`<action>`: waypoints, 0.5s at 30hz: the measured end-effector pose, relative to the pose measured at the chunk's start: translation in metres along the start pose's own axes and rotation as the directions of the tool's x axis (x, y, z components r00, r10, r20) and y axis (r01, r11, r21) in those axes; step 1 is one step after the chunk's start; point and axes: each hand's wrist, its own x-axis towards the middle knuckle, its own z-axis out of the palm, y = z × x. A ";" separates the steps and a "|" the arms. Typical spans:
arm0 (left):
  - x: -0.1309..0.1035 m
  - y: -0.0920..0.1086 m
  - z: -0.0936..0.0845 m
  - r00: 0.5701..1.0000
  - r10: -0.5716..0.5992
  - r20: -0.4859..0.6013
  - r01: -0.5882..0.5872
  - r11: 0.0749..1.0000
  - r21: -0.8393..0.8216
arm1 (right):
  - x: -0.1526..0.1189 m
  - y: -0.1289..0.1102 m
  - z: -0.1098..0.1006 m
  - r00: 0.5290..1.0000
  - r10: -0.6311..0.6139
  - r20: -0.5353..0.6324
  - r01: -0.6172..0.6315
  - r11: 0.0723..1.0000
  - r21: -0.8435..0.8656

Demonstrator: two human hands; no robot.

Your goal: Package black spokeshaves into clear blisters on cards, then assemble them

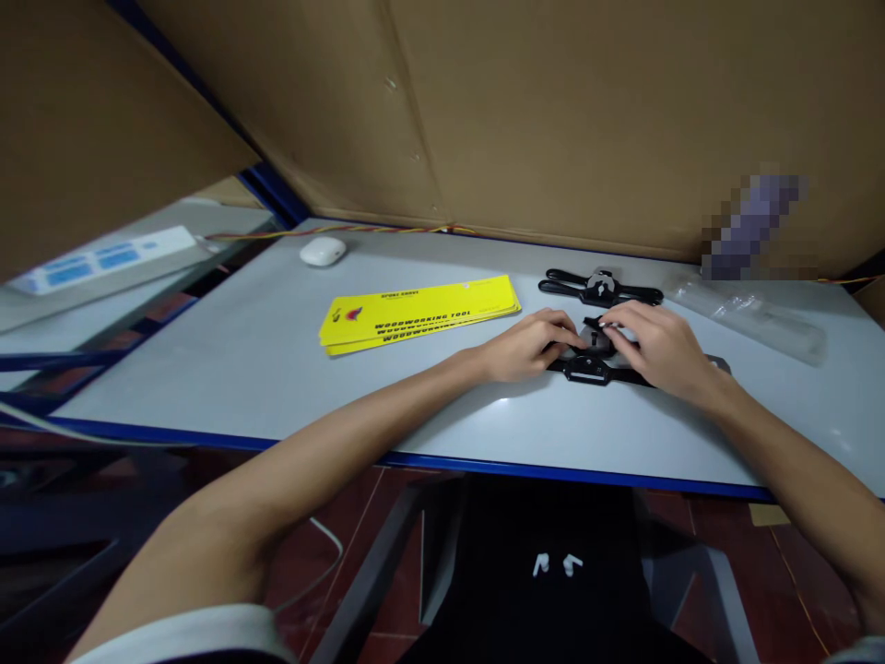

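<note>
At the right of the grey table, both my hands are over a black spokeshave body (586, 371) lying flat near me. My left hand (529, 346), its fingers pinched together, touches the left side of a dark rounded metal part (595, 339) just above the body. My right hand (660, 350) grips the same part from the right with thumb and fingertips. Fingers cover some of the part, so its full shape is hidden. Farther back lie more black spokeshaves (603, 290), close together. A grey metal piece (719, 363) shows beside my right wrist.
Yellow printed cards (418, 312) lie overlapped left of my hands. Behind them is a white rounded case (323, 251). Clear plastic packaging (753, 318) lies at the right. Cardboard (525, 120) walls the back edge. A power strip (114, 263) sits far left.
</note>
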 end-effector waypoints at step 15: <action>0.001 -0.001 0.000 1.000 0.009 -0.003 -0.009 1.000 -0.025 | -0.002 0.061 -0.051 0.791 0.592 0.153 -0.476 0.753 -0.455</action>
